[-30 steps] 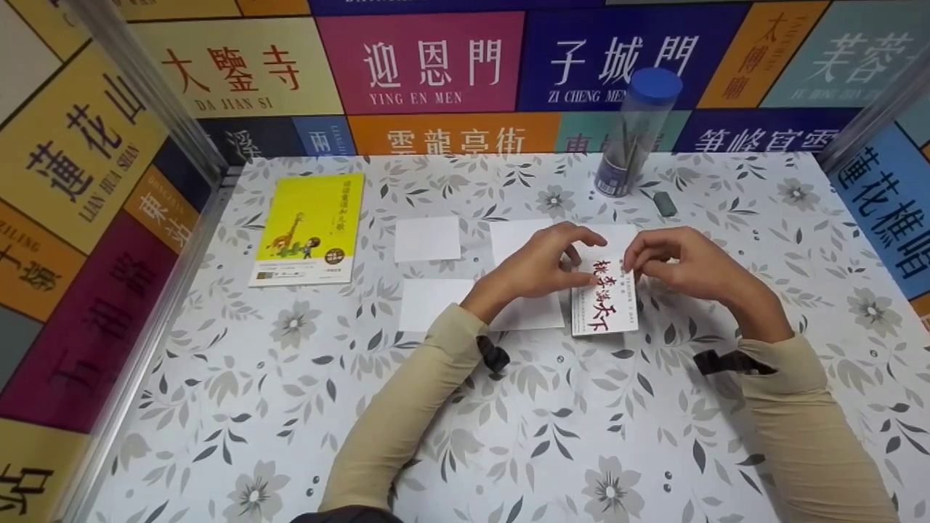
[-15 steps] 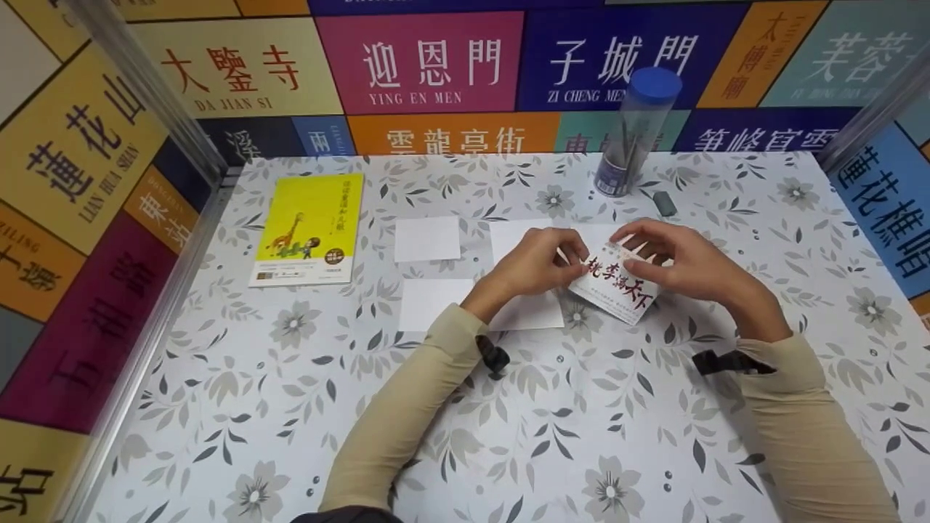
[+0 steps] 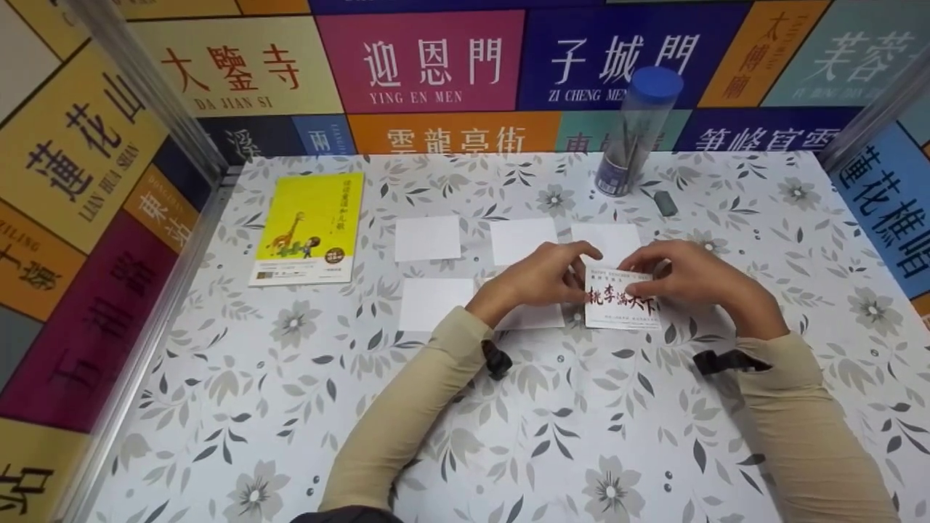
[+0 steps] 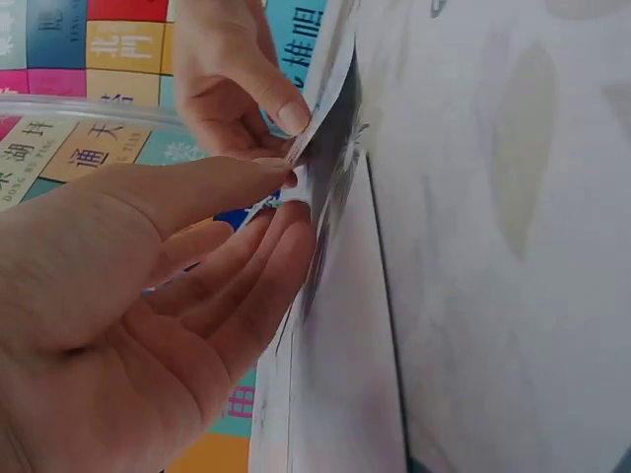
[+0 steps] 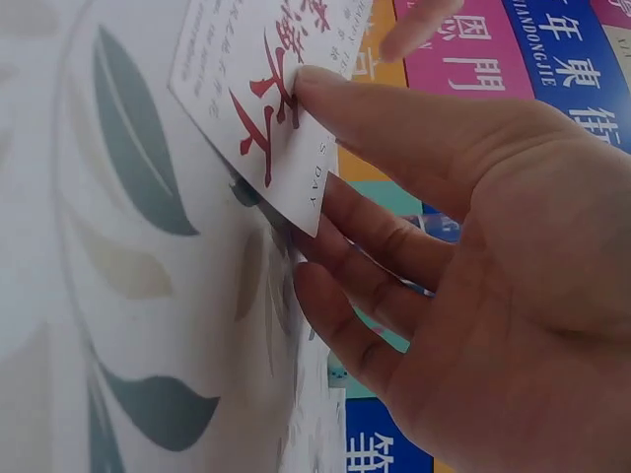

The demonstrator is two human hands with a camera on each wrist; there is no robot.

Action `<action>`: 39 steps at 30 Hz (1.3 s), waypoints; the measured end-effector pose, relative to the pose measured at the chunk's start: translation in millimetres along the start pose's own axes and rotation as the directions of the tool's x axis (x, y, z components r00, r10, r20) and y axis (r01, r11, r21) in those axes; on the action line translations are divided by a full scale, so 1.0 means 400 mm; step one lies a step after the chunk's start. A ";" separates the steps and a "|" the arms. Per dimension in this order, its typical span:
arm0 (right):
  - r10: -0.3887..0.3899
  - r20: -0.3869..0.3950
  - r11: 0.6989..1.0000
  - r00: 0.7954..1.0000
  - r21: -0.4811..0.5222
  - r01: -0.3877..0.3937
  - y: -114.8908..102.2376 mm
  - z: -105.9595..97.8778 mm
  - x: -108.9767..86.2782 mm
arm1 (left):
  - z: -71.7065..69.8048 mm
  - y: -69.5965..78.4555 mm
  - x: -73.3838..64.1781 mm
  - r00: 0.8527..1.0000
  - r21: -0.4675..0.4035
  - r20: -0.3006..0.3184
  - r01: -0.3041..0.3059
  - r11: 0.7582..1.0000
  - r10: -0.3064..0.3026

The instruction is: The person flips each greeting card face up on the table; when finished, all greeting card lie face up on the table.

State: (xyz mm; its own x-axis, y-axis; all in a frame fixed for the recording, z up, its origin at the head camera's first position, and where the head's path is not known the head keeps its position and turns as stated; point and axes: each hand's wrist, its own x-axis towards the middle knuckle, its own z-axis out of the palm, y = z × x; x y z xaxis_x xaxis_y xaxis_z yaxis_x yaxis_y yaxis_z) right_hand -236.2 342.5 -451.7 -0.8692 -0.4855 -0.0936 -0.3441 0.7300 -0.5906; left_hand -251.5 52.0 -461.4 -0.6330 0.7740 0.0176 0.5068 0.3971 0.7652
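Observation:
A small white card point(image 3: 617, 317) with red brush lettering is held between the two hands, just in front of a blank white card point(image 3: 604, 236). My right hand point(image 3: 694, 272) pinches its right side. In the right wrist view the right thumb point(image 5: 365, 103) presses the printed face and the other fingers are behind. At the card's left edge, my left hand point(image 3: 538, 276) pinches it between thumb and fingers. The left wrist view shows the card point(image 4: 330, 103) tilted, its lower edge close over the table. The left hand partly covers another white card point(image 3: 534, 316).
More blank white cards lie to the left, such as one card point(image 3: 427, 238) in the back row and one card point(image 3: 436, 305) in front. A yellow book point(image 3: 312, 225) lies at the far left. Behind stand a clear tube point(image 3: 636, 131) with a blue lid and a dark green eraser-like block point(image 3: 665, 203).
The lettered card has turned from sideways, through a slant, to upright lettering as seen from the head. Both hands have come slightly nearer, uncovering the blank card behind.

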 end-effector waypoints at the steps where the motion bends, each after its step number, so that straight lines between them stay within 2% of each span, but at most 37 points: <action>1: 0.004 0.002 1.000 1.000 -0.003 -0.004 -0.002 0.001 -0.001 | 0.003 0.001 0.001 1.000 0.029 0.000 0.003 1.000 -0.003; 4: 0.000 0.002 1.000 1.000 -0.021 0.000 -0.004 0.003 -0.001 | 0.012 0.003 0.003 1.000 0.126 -0.003 0.029 0.992 -0.028; 8: -0.012 0.014 1.000 1.000 -0.024 0.013 -0.006 0.009 0.002 | 0.021 0.006 0.004 0.999 0.214 -0.007 0.054 0.975 -0.054; 12: -0.012 0.034 1.000 0.999 -0.014 0.012 -0.006 0.013 0.005 | 0.022 0.009 -0.001 0.999 0.268 -0.012 0.053 0.962 -0.052; 17: -0.008 0.049 0.999 0.999 -0.032 0.010 -0.002 0.015 0.008 | 0.025 0.019 -0.007 0.996 0.321 -0.020 0.091 0.943 -0.090; 22: -0.054 0.024 0.997 0.998 -0.044 0.055 0.003 0.017 0.010 | 0.032 0.022 -0.003 0.994 0.370 -0.031 0.111 0.922 -0.107; 25: -0.054 0.006 0.998 0.998 -0.041 0.055 0.006 0.018 0.009 | 0.034 0.020 -0.002 0.994 0.375 -0.037 0.107 0.921 -0.100; 30: -0.002 -0.041 1.000 0.999 -0.028 0.000 -0.005 0.008 0.002 | 0.028 0.015 -0.003 0.996 0.361 -0.034 0.092 0.928 -0.086; 34: -0.033 -0.095 0.999 0.995 -0.020 0.031 -0.029 0.008 0.005 | 0.006 0.008 -0.009 0.997 0.319 -0.034 0.074 0.945 -0.067; 39: -0.087 -0.075 0.996 0.993 0.005 0.088 -0.069 0.032 0.018 | -0.032 -0.014 -0.040 0.997 0.292 -0.063 0.053 0.955 -0.037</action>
State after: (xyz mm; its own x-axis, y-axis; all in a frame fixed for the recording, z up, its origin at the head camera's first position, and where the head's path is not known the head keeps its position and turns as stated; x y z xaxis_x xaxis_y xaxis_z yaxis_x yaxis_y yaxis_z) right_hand -228.5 312.9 -446.3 -0.8601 -0.5099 0.0181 -0.4169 0.6820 -0.6009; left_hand -251.8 31.0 -457.8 -0.6868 0.7262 0.0303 0.6209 0.5645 0.5439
